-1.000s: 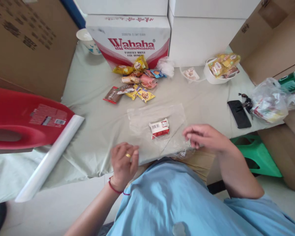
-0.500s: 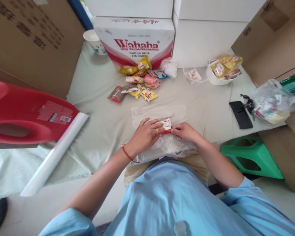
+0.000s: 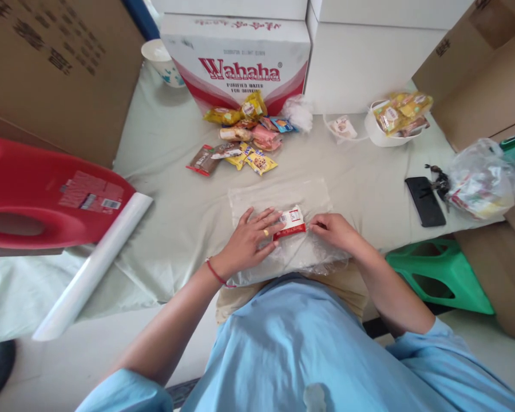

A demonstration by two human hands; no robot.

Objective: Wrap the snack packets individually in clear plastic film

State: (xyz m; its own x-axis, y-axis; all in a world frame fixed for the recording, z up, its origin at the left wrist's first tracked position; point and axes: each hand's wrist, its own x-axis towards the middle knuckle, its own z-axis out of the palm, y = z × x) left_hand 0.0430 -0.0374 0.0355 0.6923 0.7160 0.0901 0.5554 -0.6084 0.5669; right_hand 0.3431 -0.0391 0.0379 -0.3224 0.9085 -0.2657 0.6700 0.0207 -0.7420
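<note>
A red-and-white snack packet point(image 3: 292, 222) lies on a sheet of clear plastic film point(image 3: 278, 193) at the table's near edge. My left hand point(image 3: 253, 237) is open, its spread fingers resting over the packet's left end and on the film. Just right of the packet, apart from it, is my right hand point(image 3: 331, 230), with thumb and fingertips pressed together. Whether a bit of film is pinched there is too small to make out. Crumpled film point(image 3: 326, 260) gathers below that hand, close to my body.
Several snack packets point(image 3: 244, 134) are piled before a Wahaha carton point(image 3: 240, 63). A white tub point(image 3: 386, 134) holding snacks, a black phone point(image 3: 424, 200) and a plastic bag point(image 3: 476, 183) are to the right. A film roll point(image 3: 94, 266) and red jug point(image 3: 51, 194) are at left.
My right hand has moved slightly right, away from the packet. The film no longer covers the packet's lower side, and more of its red edge shows. My left fingers have spread wider.
</note>
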